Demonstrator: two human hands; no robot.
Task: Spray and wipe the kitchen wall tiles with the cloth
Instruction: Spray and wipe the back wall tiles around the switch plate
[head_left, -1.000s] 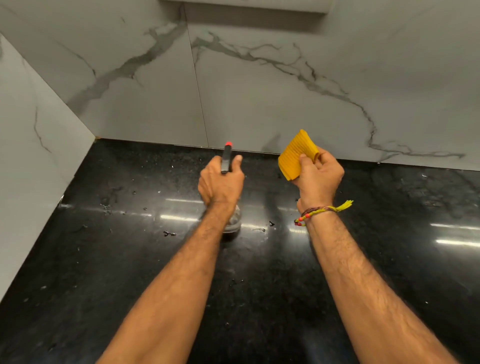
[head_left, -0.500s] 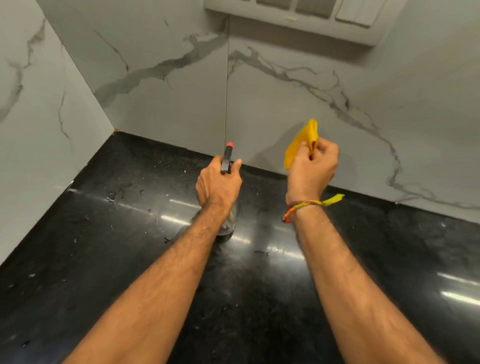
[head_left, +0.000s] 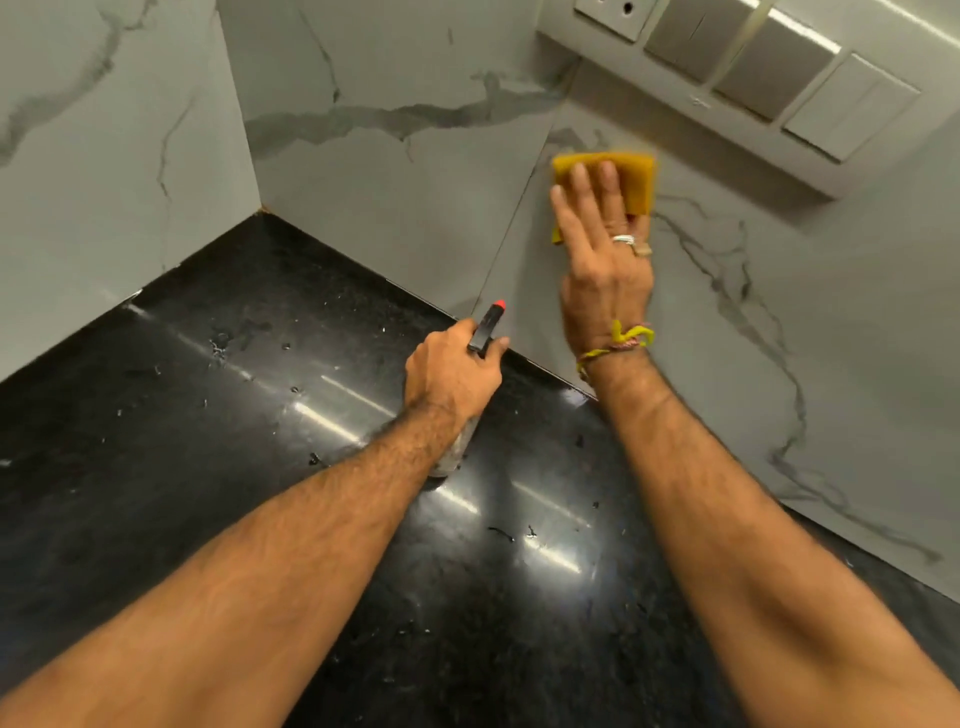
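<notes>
My right hand (head_left: 605, 260) lies flat with straight fingers on a yellow cloth (head_left: 636, 176), pressing it against the grey-veined marble wall tile (head_left: 727, 338) just below a switch panel. My left hand (head_left: 452, 371) grips a spray bottle (head_left: 485, 327) with a black head and red nozzle tip, standing on the black countertop (head_left: 208, 441). The clear body of the bottle is mostly hidden behind my left hand and wrist. The nozzle points toward the back wall.
A switch panel (head_left: 753, 67) with several grey rockers and a socket juts from the wall above the cloth. The left wall tile (head_left: 104, 182) meets the back wall in a corner. Small specks and droplets dot the glossy countertop.
My right hand rose from holding the bunched cloth in the air to pressing it flat on the wall tile. The view tilted up and rolled. The left hand stayed on the bottle.
</notes>
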